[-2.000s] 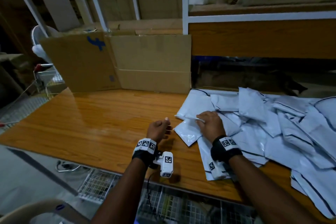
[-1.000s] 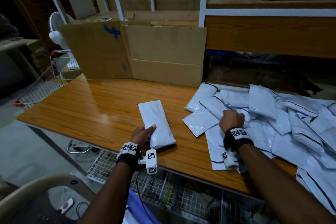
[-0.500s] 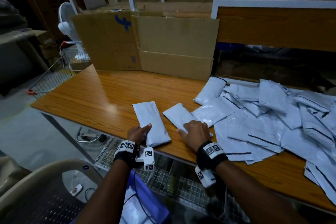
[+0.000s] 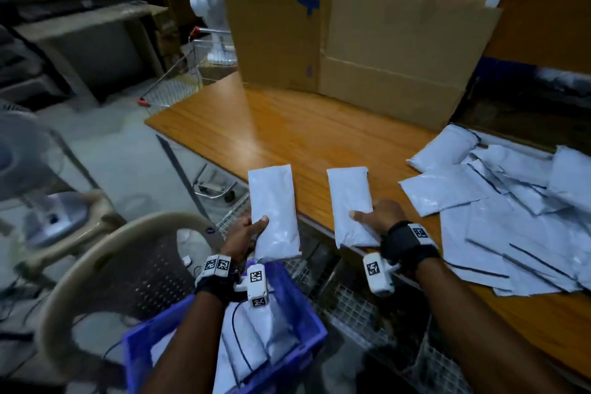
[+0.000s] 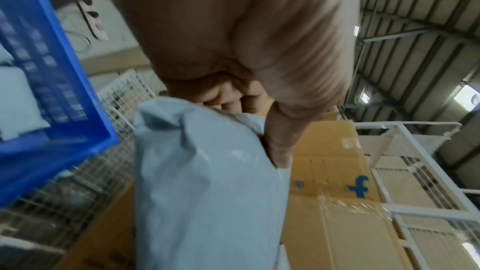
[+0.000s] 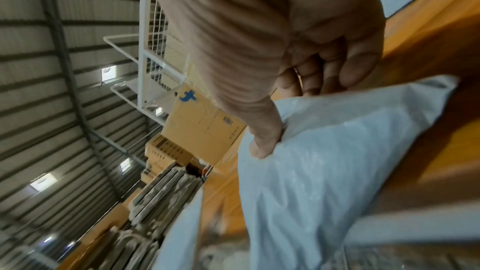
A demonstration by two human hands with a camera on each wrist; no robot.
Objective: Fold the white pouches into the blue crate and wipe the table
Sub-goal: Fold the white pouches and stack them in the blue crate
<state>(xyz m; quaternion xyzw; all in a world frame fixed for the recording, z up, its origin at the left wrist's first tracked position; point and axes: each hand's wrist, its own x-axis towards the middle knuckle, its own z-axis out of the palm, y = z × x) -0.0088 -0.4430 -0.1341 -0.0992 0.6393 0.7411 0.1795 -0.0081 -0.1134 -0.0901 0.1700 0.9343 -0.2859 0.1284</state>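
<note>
Each hand carries one folded white pouch off the near edge of the wooden table [image 4: 307, 125], which reads as the transfer step toward the blue crate [image 4: 307, 313] sitting below the table edge, close to the person's body. The left hand [image 4: 243, 232] grips the left folded pouch [image 4: 273, 211] at its lower end, thumb on top and fingers curled beneath; the left wrist view shows the thumb pressed into the plastic, a hold that likely keeps the fold from springing open. This pouch already hangs past the table edge, above the crate. The right hand [image 4: 380, 217] pinches the right folded pouch [image 4: 351, 205] the same way, thumb across its face; this one is still over the table's near edge, a little further from the crate. Several white pouches [image 4: 256, 342] already lie inside the crate, so the packing is under way, yet a loose heap of unfolded pouches [image 4: 511, 214] with dark seal strips covers the right of the table, so much folding remains and wiping seems far off. A flattened cardboard box [image 4: 367, 51] stands upright at the back of the table, perhaps as a screen; it bears a blue "f" logo, and the small printed label beside it is too blurred to read.
</note>
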